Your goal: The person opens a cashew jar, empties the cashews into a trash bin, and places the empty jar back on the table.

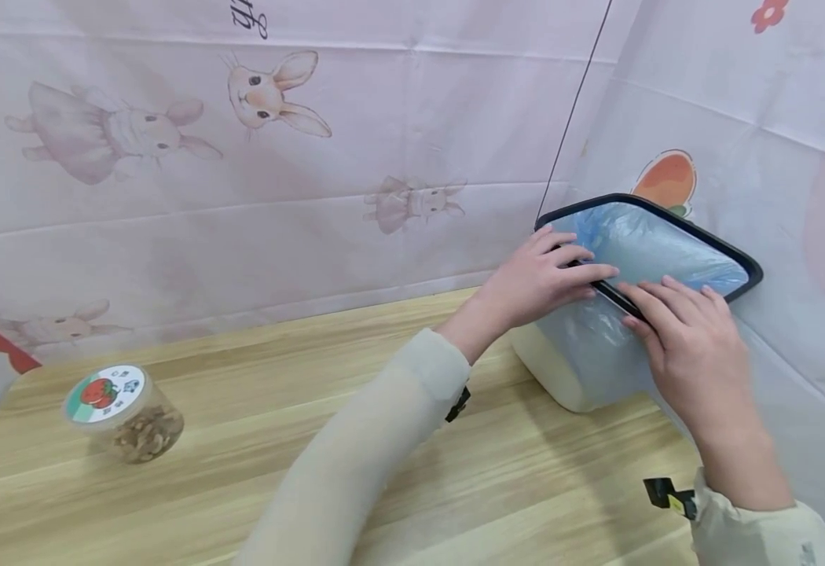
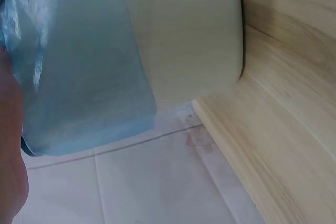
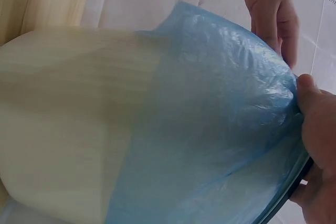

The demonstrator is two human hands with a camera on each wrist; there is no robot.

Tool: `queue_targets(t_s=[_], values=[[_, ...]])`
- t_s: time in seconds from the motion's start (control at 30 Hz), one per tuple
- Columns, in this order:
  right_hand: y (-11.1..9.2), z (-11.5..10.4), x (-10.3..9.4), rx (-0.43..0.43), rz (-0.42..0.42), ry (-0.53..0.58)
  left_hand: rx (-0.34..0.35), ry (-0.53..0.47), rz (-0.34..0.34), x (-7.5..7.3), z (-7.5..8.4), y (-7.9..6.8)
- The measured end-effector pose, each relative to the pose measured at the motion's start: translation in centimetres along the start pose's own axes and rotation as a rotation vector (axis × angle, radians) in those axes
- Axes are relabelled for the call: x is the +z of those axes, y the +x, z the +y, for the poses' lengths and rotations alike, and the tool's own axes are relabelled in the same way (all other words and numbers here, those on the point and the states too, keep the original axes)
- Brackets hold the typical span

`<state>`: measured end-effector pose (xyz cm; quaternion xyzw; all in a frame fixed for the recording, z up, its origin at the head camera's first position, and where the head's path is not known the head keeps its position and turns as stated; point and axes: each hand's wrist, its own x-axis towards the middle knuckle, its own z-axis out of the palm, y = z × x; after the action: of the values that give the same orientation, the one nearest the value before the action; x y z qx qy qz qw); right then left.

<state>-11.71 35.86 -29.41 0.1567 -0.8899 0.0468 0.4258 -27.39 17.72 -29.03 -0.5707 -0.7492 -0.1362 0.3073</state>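
Observation:
A cream trash can (image 1: 550, 369) stands at the right of the table, against the corner of the walls. A thin, translucent blue plastic bag (image 1: 656, 244) lines it and hangs down over its outer side. Around the mouth runs a black rim ring (image 1: 709, 236). My left hand (image 1: 536, 275) holds the near side of the ring, fingers lying over the top. Just right of it, my right hand (image 1: 698, 342) grips the same side, thumb outside and fingers reaching inward. The right wrist view shows the bag (image 3: 210, 108) wrinkled near the right thumb.
At the left of the wood-grain table (image 1: 257, 424) stands a clear round jar (image 1: 147, 432) of brown pieces, its lid bearing a strawberry picture. Rabbit-printed wall sheeting (image 1: 356, 141) borders the table at the back and right.

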Motion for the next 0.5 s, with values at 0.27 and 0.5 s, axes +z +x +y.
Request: queue_targets(t_s=[0.27, 0.5], values=[[0.2, -0.6, 0.5, -0.022, 0.021, 0.023, -0.068, 0.023, -0.119, -1.1, -1.7, -1.8], [0.5, -1.3, 0.9, -0.042, 0.06, 0.06, -0.029, -0.014, 0.035, -1.7, -2.7, -2.8]])
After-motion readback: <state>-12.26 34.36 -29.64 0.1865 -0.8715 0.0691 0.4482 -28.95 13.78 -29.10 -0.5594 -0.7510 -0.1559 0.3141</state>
